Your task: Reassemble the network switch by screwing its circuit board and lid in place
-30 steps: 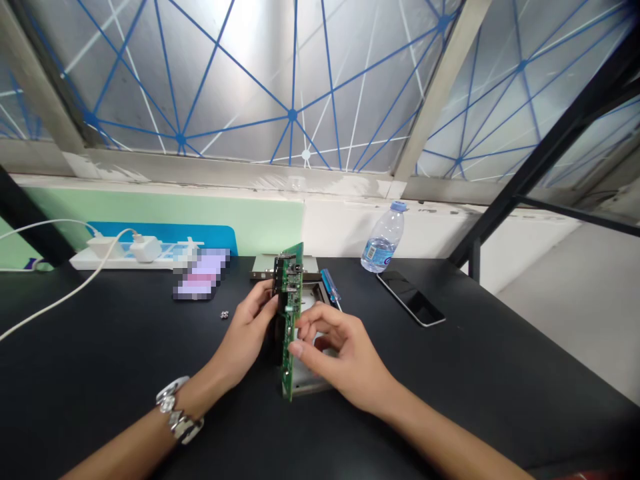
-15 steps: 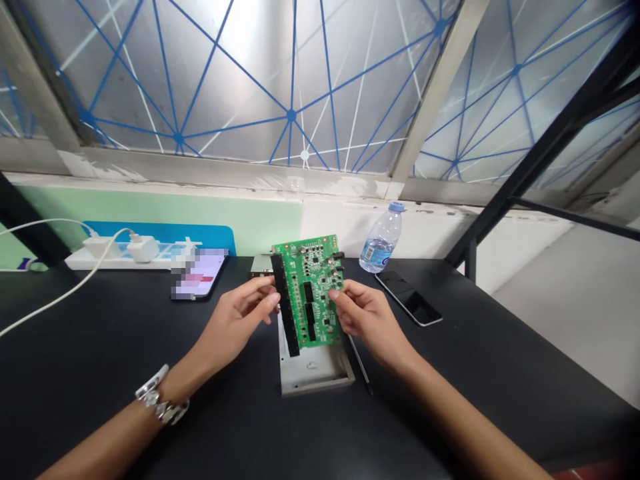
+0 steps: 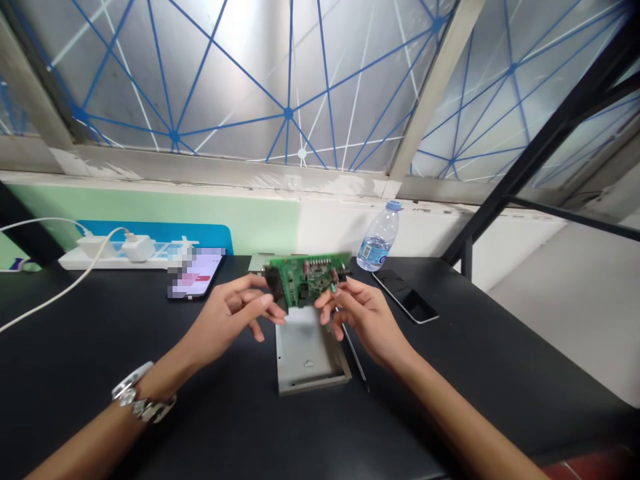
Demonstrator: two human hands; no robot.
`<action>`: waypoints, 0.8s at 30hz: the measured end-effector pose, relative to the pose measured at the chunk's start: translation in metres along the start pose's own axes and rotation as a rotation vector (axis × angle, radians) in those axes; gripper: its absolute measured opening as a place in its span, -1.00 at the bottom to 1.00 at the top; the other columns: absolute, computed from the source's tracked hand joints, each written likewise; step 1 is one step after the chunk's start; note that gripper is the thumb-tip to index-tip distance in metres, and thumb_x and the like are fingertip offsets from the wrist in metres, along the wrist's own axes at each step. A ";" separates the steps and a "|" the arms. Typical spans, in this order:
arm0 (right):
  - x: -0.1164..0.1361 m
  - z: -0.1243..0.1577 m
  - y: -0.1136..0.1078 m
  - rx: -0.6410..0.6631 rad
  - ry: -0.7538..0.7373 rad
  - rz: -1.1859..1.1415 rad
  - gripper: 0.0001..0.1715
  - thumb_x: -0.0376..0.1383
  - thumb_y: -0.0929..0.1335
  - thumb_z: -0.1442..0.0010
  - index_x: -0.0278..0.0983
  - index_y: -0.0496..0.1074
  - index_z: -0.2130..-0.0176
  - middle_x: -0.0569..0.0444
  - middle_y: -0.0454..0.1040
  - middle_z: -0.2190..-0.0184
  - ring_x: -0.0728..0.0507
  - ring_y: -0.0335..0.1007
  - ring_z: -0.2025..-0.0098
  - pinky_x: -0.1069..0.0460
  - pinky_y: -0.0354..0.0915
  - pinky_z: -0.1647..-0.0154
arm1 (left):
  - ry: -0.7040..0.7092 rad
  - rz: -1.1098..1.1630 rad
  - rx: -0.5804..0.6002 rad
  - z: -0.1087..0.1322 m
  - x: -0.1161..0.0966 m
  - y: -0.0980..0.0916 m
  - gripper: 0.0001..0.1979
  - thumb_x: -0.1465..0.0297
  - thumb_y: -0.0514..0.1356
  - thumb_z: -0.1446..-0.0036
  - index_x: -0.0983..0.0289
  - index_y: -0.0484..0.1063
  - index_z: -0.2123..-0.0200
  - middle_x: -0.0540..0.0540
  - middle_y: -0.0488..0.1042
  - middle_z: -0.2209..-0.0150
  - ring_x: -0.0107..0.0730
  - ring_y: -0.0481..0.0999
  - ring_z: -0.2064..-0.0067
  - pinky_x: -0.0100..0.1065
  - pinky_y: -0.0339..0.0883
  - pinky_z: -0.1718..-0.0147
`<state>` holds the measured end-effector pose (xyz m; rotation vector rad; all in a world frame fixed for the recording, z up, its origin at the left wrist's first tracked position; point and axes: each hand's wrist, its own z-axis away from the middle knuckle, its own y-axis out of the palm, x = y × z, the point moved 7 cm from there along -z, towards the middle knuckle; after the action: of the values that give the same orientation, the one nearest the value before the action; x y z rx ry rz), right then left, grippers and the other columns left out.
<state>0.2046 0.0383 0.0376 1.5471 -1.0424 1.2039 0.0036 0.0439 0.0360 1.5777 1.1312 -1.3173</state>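
Note:
A green circuit board (image 3: pixel 307 280) with a black connector strip on its left edge is held up over a grey metal case tray (image 3: pixel 310 350) on the black table (image 3: pixel 100 347). My left hand (image 3: pixel 230 317) pinches the board's left edge, and my right hand (image 3: pixel 363 317) pinches its right edge. The board lies nearly flat, seen almost edge-on. A screwdriver (image 3: pixel 355 353) lies on the table just right of the tray, partly under my right hand.
A water bottle (image 3: pixel 379 237) stands at the back by the wall. A dark phone (image 3: pixel 405 297) lies right of the tray, another phone (image 3: pixel 195 275) at the left. A white power strip with chargers (image 3: pixel 125 250) and cables sits far left. The table's right edge drops away.
The board was first on edge, then turned to face me, and is now tipped back nearly flat and raised. My right hand moved from its face to its right edge.

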 end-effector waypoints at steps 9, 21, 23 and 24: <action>-0.003 0.003 -0.001 -0.011 -0.016 -0.021 -0.70 -0.39 0.28 -0.02 -0.25 0.56 0.29 0.02 0.52 0.35 -0.12 0.40 0.31 0.00 0.30 0.32 | -0.041 -0.071 -0.001 -0.002 0.003 -0.010 -0.78 0.29 0.33 -0.10 0.23 0.56 0.18 0.13 0.57 0.39 -0.32 0.56 0.49 -0.42 0.46 0.60; 0.008 0.027 0.027 0.239 -0.158 0.149 -0.50 -0.20 0.30 -0.31 0.01 0.32 -0.22 -0.01 0.37 -0.02 -0.22 0.34 0.04 -0.03 0.35 0.27 | -0.154 0.055 0.164 0.004 0.024 0.021 -0.74 0.31 0.30 -0.16 0.19 0.30 0.16 0.15 0.50 0.08 -0.33 0.56 0.28 -0.23 0.54 0.30; 0.010 0.031 0.034 0.297 -0.192 0.204 -0.45 -0.15 0.28 -0.32 0.01 0.26 -0.28 -0.04 0.31 -0.07 -0.23 0.33 0.03 -0.05 0.36 0.25 | -0.147 0.065 0.185 0.007 0.021 0.029 -0.78 0.29 0.26 -0.21 0.20 0.28 0.18 0.14 0.48 0.07 -0.29 0.55 0.22 -0.24 0.50 0.27; 0.012 0.033 0.037 0.323 -0.233 0.239 -0.42 -0.13 0.28 -0.32 -0.01 0.24 -0.30 -0.05 0.29 -0.06 -0.23 0.32 0.04 -0.06 0.36 0.23 | -0.149 0.076 0.201 0.010 0.020 0.033 -0.80 0.27 0.23 -0.24 0.20 0.28 0.18 0.14 0.47 0.06 -0.28 0.54 0.18 -0.23 0.48 0.24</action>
<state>0.1785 -0.0039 0.0503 1.8873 -1.2592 1.4344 0.0332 0.0280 0.0153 1.6177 0.8621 -1.5080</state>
